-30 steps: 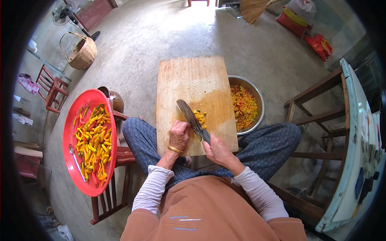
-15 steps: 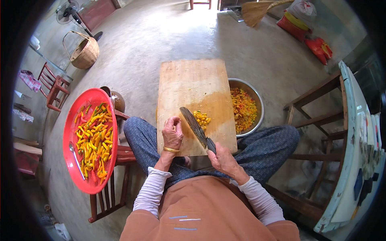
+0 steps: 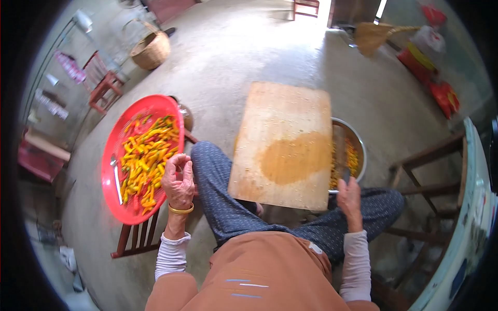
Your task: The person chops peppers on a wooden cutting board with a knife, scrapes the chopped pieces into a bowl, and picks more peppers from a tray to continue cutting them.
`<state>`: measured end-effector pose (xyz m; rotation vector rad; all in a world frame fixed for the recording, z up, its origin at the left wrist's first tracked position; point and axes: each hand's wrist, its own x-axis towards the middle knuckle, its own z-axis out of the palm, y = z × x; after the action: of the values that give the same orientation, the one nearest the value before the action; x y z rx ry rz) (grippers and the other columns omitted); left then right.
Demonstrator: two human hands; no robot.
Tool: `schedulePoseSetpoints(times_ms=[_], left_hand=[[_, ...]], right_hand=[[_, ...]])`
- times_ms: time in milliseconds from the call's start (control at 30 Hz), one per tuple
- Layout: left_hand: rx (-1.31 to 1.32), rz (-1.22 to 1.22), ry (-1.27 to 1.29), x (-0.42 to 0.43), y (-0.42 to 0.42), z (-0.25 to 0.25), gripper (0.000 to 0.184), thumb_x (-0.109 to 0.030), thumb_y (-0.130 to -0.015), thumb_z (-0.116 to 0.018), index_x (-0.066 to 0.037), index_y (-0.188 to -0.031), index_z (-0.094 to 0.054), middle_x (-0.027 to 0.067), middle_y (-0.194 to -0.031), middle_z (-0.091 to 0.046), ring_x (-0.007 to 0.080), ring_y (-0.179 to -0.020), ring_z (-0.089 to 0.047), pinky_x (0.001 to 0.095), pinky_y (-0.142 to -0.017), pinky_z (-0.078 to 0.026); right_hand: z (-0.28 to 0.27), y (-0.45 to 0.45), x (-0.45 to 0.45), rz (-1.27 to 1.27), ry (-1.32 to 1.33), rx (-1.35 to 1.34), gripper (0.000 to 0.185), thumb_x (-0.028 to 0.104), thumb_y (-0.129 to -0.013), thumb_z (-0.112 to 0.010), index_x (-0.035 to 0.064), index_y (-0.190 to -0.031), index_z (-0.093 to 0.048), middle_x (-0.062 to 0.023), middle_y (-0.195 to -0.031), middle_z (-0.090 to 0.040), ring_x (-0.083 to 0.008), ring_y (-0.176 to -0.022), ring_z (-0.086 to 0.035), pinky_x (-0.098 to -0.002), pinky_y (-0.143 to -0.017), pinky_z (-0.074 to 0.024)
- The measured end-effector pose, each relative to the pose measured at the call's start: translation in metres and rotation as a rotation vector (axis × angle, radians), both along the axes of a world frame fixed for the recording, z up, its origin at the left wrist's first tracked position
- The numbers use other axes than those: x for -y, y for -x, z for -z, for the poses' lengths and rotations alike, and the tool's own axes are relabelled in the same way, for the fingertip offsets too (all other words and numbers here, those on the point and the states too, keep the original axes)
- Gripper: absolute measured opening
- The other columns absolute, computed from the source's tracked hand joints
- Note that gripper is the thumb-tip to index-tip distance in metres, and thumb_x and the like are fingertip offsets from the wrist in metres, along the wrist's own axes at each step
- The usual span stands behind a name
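Note:
My right hand (image 3: 349,197) grips the handle of a knife (image 3: 340,155), whose blurred blade is over the metal bowl (image 3: 364,160) of chopped peppers (image 3: 353,155). Left of the board, my left hand (image 3: 179,181) hangs beside the right rim of the red tray (image 3: 110,194), its fingers curled apart and holding nothing. Whole yellow and red peppers (image 3: 145,160) lie in the tray with a metal spoon (image 3: 117,179). The wooden board (image 3: 280,119) between my knees bears a wet patch and small seeds.
A red chair (image 3: 140,236) is under the tray, with a brown pot (image 3: 185,116) behind. A wooden frame with a pale-green edge (image 3: 474,171) stands at right. Farther off are a wicker basket (image 3: 150,50), a broom (image 3: 371,39) and red bags (image 3: 444,98).
The view has turned left. My left hand has moved from the board to the tray. My right hand has carried the knife over the bowl, and the chopped pieces are gone from the board.

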<state>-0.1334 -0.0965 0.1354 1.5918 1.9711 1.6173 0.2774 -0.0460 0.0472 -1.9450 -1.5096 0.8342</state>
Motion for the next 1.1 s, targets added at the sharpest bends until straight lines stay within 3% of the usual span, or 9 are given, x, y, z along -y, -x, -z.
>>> schedulePoseSetpoints(times_ms=[67,133,233,333,667,767,933,1033,1100], left_hand=[[-0.212,-0.166,0.031,0.013,0.025,-0.019,0.016,-0.001,-0.083,-0.062,-0.002,-0.098,-0.058,0.005,-0.086,-0.062,0.0129,-0.074,-0.057,0.0252,-0.07,-0.047],[-0.263,-0.192,-0.005,0.021,0.051,-0.035,0.019,-0.002,-0.081,-0.062,-0.002,-0.1,-0.059,0.0078,-0.088,-0.062,0.0184,-0.08,-0.06,0.0307,-0.073,-0.048],[-0.49,-0.275,0.17,0.025,0.095,-0.05,0.024,-0.003,-0.078,-0.063,-0.002,-0.102,-0.06,0.0131,-0.091,-0.063,0.0282,-0.09,-0.059,0.036,-0.081,-0.047],[-0.657,-0.205,0.244,0.014,0.148,-0.032,0.021,-0.005,-0.075,-0.064,-0.003,-0.096,-0.065,0.0129,-0.096,-0.065,0.0292,-0.093,-0.059,0.0372,-0.085,-0.046],[-0.607,-0.149,0.477,-0.035,0.207,0.019,0.038,-0.003,-0.067,-0.055,-0.004,-0.104,-0.065,0.0172,-0.103,-0.064,0.0327,-0.1,-0.06,0.0398,-0.09,-0.046],[-0.642,-0.189,0.698,-0.027,0.185,-0.012,0.043,-0.006,-0.066,-0.058,-0.004,-0.109,-0.062,0.0183,-0.108,-0.062,0.0335,-0.103,-0.058,0.0407,-0.092,-0.045],[-0.573,-0.054,0.657,-0.006,0.199,0.013,0.045,-0.012,-0.065,-0.066,-0.005,-0.11,-0.06,0.0151,-0.112,-0.061,0.0329,-0.101,-0.058,0.0412,-0.089,-0.046],[-0.663,-0.063,0.641,-0.003,0.201,0.017,0.043,-0.013,-0.066,-0.068,-0.006,-0.107,-0.062,0.0117,-0.108,-0.063,0.0317,-0.097,-0.058,0.0398,-0.089,-0.045],[-0.641,-0.092,0.604,-0.002,0.2,0.019,0.039,-0.014,-0.067,-0.069,-0.005,-0.104,-0.064,0.0123,-0.104,-0.064,0.0315,-0.097,-0.057,0.0401,-0.089,-0.045]], right_hand=[[0.04,-0.021,-0.009,0.089,-0.001,0.018,0.026,0.021,-0.087,-0.052,-0.0049,-0.089,-0.053,-0.0268,-0.075,-0.059,-0.0408,-0.07,-0.06,-0.0451,-0.063,-0.0453],[0.021,-0.015,-0.007,0.136,0.019,-0.069,0.026,0.021,-0.088,-0.052,-0.0052,-0.09,-0.052,-0.0245,-0.074,-0.059,-0.0375,-0.068,-0.06,-0.0438,-0.063,-0.0451],[0.014,-0.005,0.001,0.087,-0.029,-0.064,0.025,0.02,-0.088,-0.052,-0.0053,-0.091,-0.052,-0.0226,-0.074,-0.059,-0.0355,-0.068,-0.06,-0.0425,-0.062,-0.045],[-0.004,0.022,0.013,-0.023,-0.02,-0.127,0.024,0.019,-0.088,-0.052,-0.0052,-0.091,-0.051,-0.022,-0.073,-0.058,-0.035,-0.066,-0.058,-0.0416,-0.061,-0.0444],[-0.017,0.071,0.033,-0.257,-0.09,-0.103,0.021,0.017,-0.087,-0.054,-0.0038,-0.085,-0.049,-0.0219,-0.067,-0.054,-0.0375,-0.061,-0.057,-0.0419,-0.056,-0.0434],[-0.016,0.072,0.035,-0.241,-0.07,-0.122,0.02,0.016,-0.087,-0.054,-0.0039,-0.086,-0.049,-0.0214,-0.067,-0.055,-0.0377,-0.062,-0.057,-0.0417,-0.057,-0.0438],[-0.01,0.068,0.035,-0.263,-0.08,-0.107,0.02,0.015,-0.088,-0.053,-0.0044,-0.088,-0.05,-0.0208,-0.068,-0.055,-0.0364,-0.062,-0.057,-0.0411,-0.057,-0.0439],[0.0,0.065,0.035,-0.235,-0.047,-0.132,0.02,0.019,-0.089,-0.051,-0.0009,-0.087,-0.051,-0.0086,-0.063,-0.051,-0.0189,-0.056,-0.052,-0.0341,-0.053,-0.0417],[0.0,0.066,0.036,-0.249,-0.094,-0.122,0.02,0.019,-0.089,-0.05,-0.0006,-0.088,-0.051,-0.008,-0.062,-0.05,-0.0179,-0.054,-0.051,-0.0337,-0.051,-0.0411]])
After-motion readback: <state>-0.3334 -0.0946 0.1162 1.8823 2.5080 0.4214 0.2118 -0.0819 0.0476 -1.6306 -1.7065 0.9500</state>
